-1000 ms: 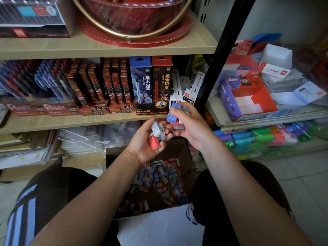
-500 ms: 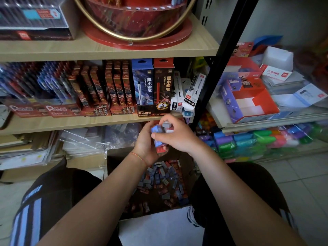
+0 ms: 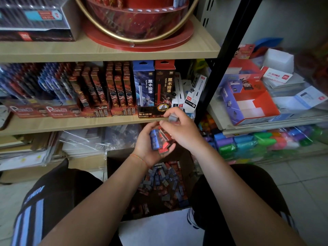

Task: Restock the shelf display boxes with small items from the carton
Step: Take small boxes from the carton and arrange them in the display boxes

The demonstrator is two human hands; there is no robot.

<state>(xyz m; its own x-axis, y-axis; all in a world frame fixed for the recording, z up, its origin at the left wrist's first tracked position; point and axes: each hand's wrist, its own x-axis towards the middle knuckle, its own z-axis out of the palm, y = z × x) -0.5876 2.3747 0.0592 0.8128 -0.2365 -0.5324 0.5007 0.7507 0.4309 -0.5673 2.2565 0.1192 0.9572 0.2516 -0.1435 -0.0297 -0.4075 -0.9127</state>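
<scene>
Dark shorts [image 3: 58, 197] with pale side stripes, nearest, over both knees. Between the knees: open brown carton [image 3: 113, 167], floor scattered with loose small items [image 3: 165, 180] in blue, grey and red. Above the carton, left hand [image 3: 149, 148], palm up, fingers cupped round a small stack of items [image 3: 159, 139], blue and red wrappers showing; thin orange thread [image 3: 139, 158] at the wrist. Just above and touching, right hand [image 3: 181, 130], thumb and fingertips pinching one grey item [image 3: 172, 118], remaining fingers curled over the stack. Behind the hands, wooden shelf edge [image 3: 71, 123] bearing a black pencil display box [image 3: 152, 107] with blue and red packs upright, white pen cartons [image 3: 193, 93] leaning beside, red card packs [image 3: 115, 89] to the left. Farther right, past a black upright post [image 3: 223, 59], opened red-and-purple display box [image 3: 248, 102] on a neighbouring shelf. Topmost shelf: round red stand [image 3: 138, 27] with gold hoop.
</scene>
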